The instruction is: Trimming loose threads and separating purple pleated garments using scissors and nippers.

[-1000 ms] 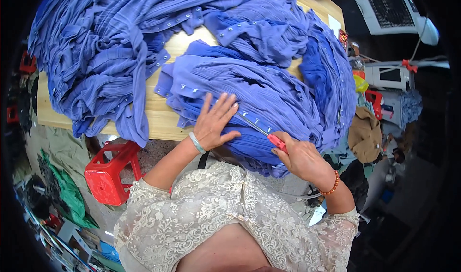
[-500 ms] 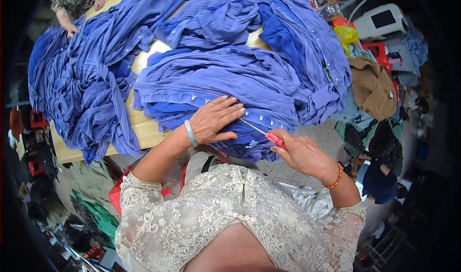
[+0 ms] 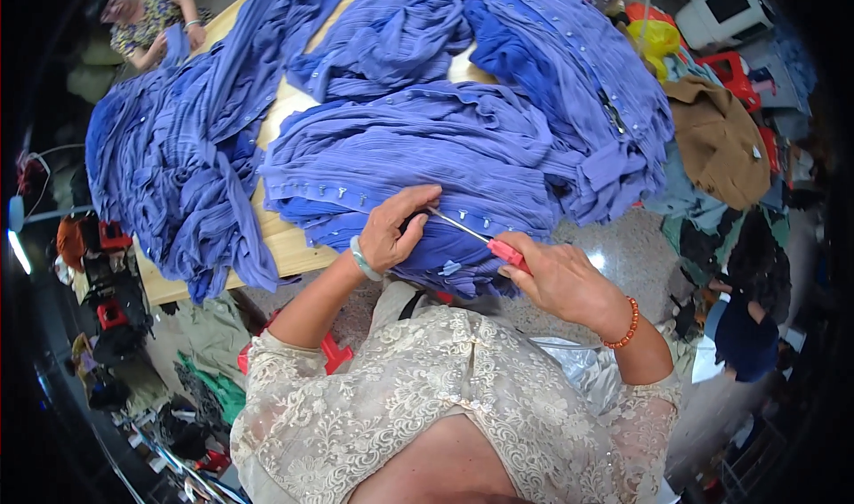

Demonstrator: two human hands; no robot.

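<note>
A pleated blue-violet garment [image 3: 409,139] lies bunched across the near side of the table, a row of small pale buttons or snaps along its band. My left hand [image 3: 390,235], with a pale bangle at the wrist, is curled at this band, thumb and fingers pinching the cloth. My right hand [image 3: 569,283], wearing an orange bead bracelet, grips a screwdriver-like tool with a red handle [image 3: 507,253] and thin metal shaft. The shaft slants leftward to the cloth beside my left fingertips. Its exact tip is too small to make out.
More blue-violet garments [image 3: 169,166] cover the wooden table [image 3: 276,246]. Across at the far left, a person [image 3: 156,24] handles blue cloth. To the right are a brown garment [image 3: 716,144], a yellow bag [image 3: 654,41] and a white machine [image 3: 725,10]. A red stool [image 3: 334,353] stands below the table edge.
My left hand has gone from lying flat on the garment to curled at its band. The tool's shaft now reaches my left fingertips. Across the table, the person has lifted some cloth.
</note>
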